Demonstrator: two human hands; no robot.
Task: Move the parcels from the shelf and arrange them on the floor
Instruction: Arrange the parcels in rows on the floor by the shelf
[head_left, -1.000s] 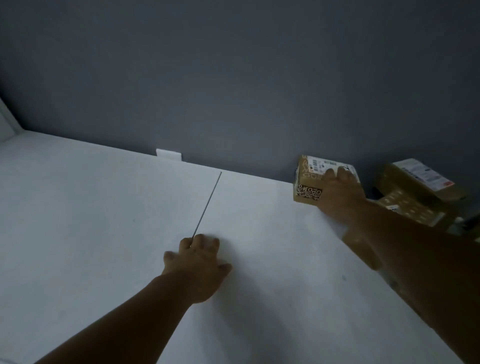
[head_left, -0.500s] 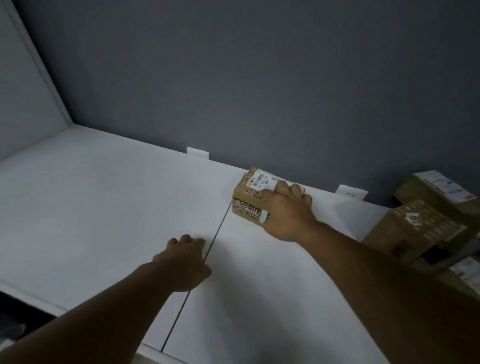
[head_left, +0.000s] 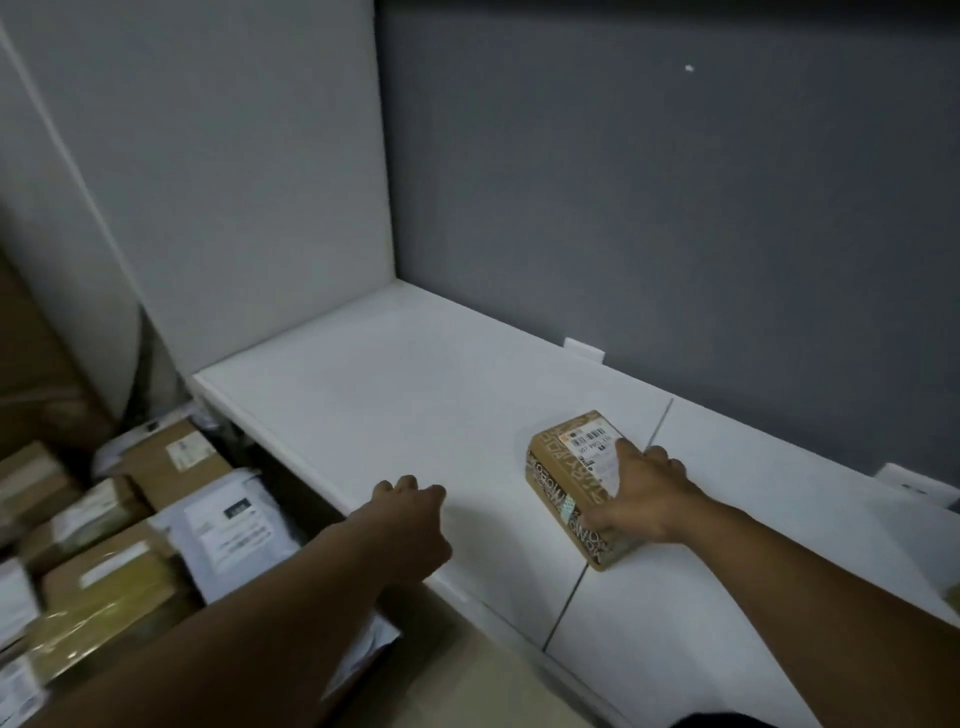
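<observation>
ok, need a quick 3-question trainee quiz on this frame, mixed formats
1. True or false: the left hand holds a parcel.
2. The small brown parcel gripped by the right hand is: A) on the white shelf; B) on the floor; C) stacked on another box.
3. Fill in: the other parcels lie lower down, off the shelf's ___ end.

Key: 1 false; 2 A; 3 left.
</observation>
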